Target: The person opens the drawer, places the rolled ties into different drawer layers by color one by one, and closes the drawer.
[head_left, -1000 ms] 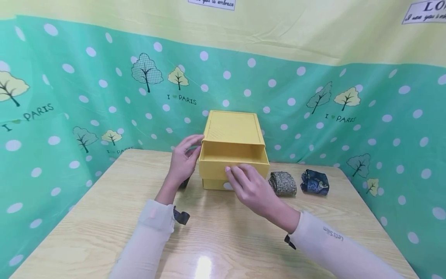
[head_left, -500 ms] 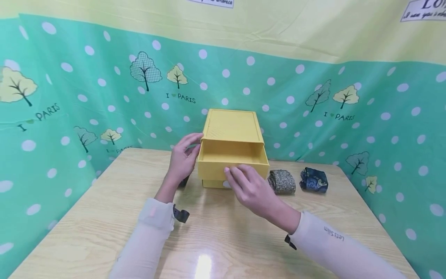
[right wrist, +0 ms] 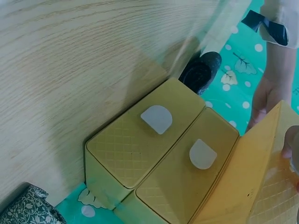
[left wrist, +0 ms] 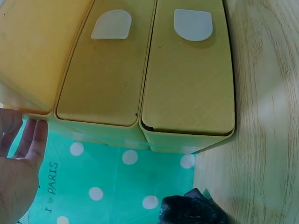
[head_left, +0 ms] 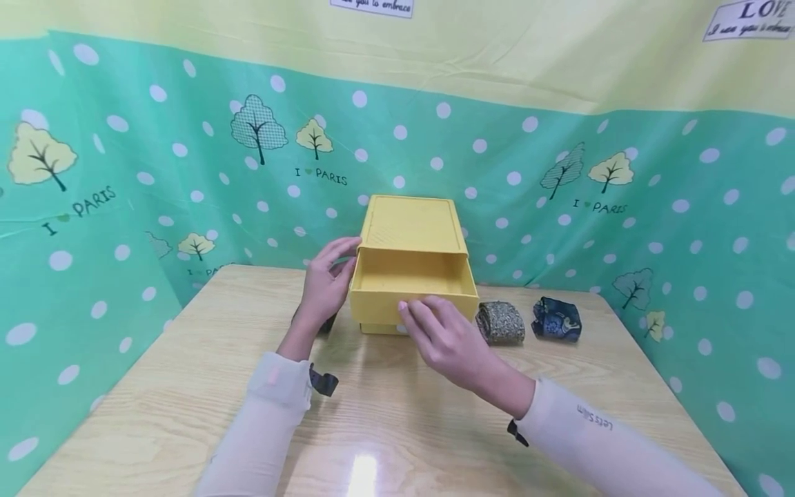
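A yellow drawer cabinet (head_left: 413, 224) stands at the back of the table with its top drawer (head_left: 375, 306) pulled well out; the visible part of the drawer's inside is bare. My right hand (head_left: 448, 342) grips the middle of the drawer front with curled fingers; its handle is hidden under them. Against the upper left side of the cabinet, my left hand (head_left: 326, 286) rests its fingertips. The left wrist view shows two lower drawers (left wrist: 105, 74) closed, each with a white tab (left wrist: 193, 24). A black rolled item (head_left: 327, 323) lies left of the cabinet, partly behind my left hand.
Right of the cabinet lie a grey speckled fabric roll (head_left: 501, 323) and a dark blue patterned fabric roll (head_left: 557, 319). All stand on a wooden table (head_left: 397, 421). A green and yellow printed curtain (head_left: 397, 131) hangs close behind and along both sides.
The top drawer has come slightly farther out toward me, with my right hand on its front. My left hand stays at the cabinet's side. The head view has shifted a little.
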{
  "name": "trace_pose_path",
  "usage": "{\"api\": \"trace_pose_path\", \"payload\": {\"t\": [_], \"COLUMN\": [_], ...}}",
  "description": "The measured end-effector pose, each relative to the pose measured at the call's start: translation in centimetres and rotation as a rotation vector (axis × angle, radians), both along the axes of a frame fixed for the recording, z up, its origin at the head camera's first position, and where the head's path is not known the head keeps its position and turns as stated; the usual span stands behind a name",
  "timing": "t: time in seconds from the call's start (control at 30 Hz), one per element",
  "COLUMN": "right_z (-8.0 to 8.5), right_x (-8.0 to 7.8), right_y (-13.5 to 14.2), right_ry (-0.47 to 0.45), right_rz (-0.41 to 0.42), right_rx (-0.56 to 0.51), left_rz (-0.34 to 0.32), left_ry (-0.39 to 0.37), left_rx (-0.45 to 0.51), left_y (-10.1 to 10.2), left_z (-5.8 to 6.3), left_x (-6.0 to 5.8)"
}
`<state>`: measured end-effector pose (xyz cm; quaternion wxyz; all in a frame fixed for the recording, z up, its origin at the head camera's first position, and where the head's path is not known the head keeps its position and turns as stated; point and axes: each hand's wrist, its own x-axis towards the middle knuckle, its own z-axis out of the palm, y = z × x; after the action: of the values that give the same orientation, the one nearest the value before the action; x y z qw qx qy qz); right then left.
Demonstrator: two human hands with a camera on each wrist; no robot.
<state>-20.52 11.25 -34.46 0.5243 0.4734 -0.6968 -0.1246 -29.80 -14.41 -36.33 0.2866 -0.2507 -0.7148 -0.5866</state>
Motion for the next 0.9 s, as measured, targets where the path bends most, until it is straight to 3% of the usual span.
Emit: {"api": "trace_pose_path", "payload": {"t": [0.5, 0.77, 0.9], "right_z": [0.0, -0.1, -0.1], "right_x": [0.6, 0.9, 1.1], "right_y": [0.1, 0.1, 0.2], "right_ry": [-0.001, 0.003, 0.005], "right_rz": [0.013, 0.038, 0.044], "right_rx": [0.008, 0.018, 0.025], "left_rz": [0.036, 0.017, 0.016], "left_ry": [-0.017, -0.007, -0.006], "left_rx": [-0.013, -0.006, -0.008], "left_y": [0.3, 0.9, 1.0], "left_z": [0.2, 2.1, 2.5], "left_x": [0.3, 2.6, 3.0]}}
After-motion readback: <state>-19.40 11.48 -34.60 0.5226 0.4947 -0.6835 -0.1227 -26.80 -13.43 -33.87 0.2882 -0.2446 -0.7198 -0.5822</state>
